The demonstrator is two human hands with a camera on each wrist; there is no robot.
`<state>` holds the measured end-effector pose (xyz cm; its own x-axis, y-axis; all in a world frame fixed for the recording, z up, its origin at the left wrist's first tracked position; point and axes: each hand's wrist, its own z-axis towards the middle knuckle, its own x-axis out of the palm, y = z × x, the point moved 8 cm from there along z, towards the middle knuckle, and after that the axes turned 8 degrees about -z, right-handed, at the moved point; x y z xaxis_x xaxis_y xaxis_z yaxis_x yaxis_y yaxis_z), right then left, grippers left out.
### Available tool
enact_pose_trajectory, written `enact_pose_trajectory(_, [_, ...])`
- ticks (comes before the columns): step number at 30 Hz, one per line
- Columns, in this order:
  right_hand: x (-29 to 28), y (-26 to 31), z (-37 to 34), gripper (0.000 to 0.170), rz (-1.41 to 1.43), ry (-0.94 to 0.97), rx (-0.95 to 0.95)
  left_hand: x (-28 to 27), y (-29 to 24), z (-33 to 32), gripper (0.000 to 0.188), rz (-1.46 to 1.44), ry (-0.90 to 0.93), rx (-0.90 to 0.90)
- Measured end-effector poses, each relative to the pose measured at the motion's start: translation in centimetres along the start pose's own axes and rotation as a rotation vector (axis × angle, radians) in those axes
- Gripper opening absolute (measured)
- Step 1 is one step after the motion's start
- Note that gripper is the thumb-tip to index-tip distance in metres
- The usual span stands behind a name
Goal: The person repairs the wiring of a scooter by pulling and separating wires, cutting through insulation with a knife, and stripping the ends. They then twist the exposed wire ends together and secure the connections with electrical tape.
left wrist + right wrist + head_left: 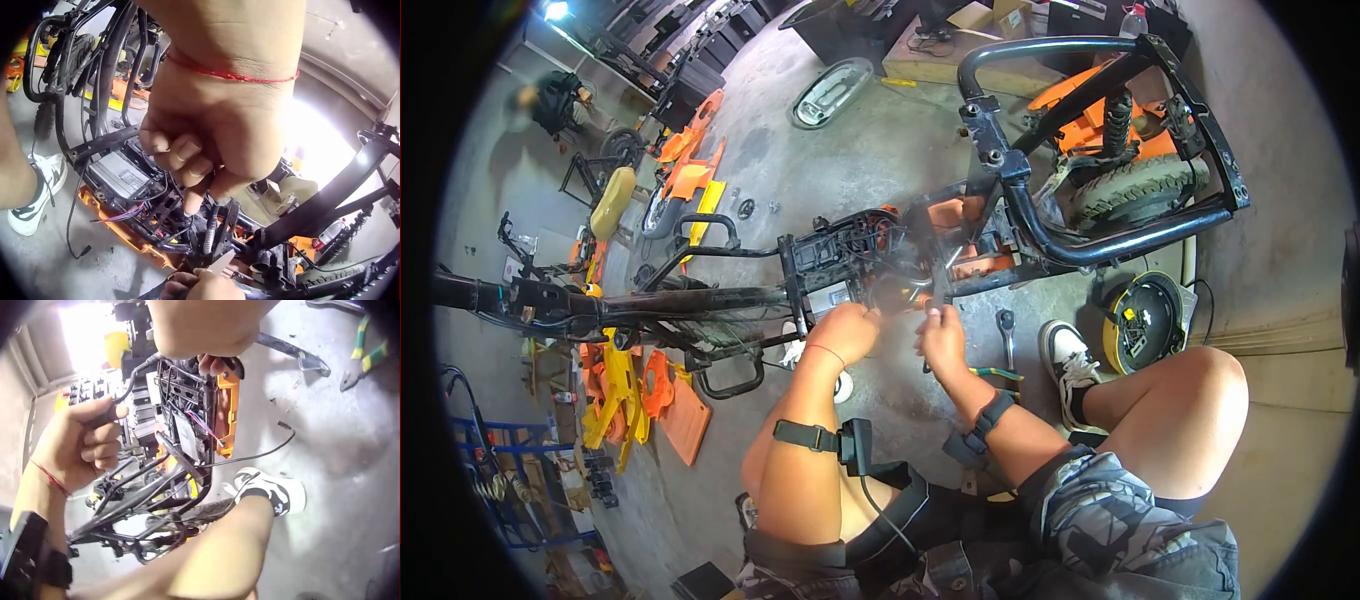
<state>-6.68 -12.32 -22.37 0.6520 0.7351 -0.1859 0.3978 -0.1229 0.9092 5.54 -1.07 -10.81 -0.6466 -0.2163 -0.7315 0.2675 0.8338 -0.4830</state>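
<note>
The left hand (845, 335), a red string at its wrist, curls its fingers round a black cable. In the right wrist view, this cable (134, 380) runs from the left hand (78, 444) up to the frame's parts. A ribbed sleeve (211, 231) hangs below the left hand (209, 140) in the left wrist view. The right hand (945, 345) is close by on the right, its fingers curled. From the right hand (209, 289) a flat silver blade (222, 261) sticks out; its handle is mostly hidden. The black vehicle frame (730, 300) lies beyond both hands.
Pliers with green-yellow handles (369, 353) and a ratchet wrench (1006, 335) lie on the floor near the right shoe (1070, 355). A round black tray (1145, 320) holds small parts. A wheel (1140, 190) is at right; orange and yellow panels (685, 415) lie at left.
</note>
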Motion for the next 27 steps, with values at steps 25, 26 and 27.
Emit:
enact_pose_trajectory(25, [0.8, 1.1, 0.7, 0.024, 0.114, 0.046, -0.062, -1.1, -2.7, -2.7, 0.039, 0.223, 0.026, -0.085])
enact_pose_trajectory(26, [0.8, 1.1, 0.8, 0.024, 0.121, 0.049, -0.065, -1.1, -2.6, -2.7, 0.039, 0.223, 0.026, -0.087])
enact_pose_trajectory(27, [0.8, 1.1, 0.9, 0.024, 0.129, 0.053, -0.067, -1.2, -2.7, -2.7, 0.038, 0.225, 0.031, -0.090])
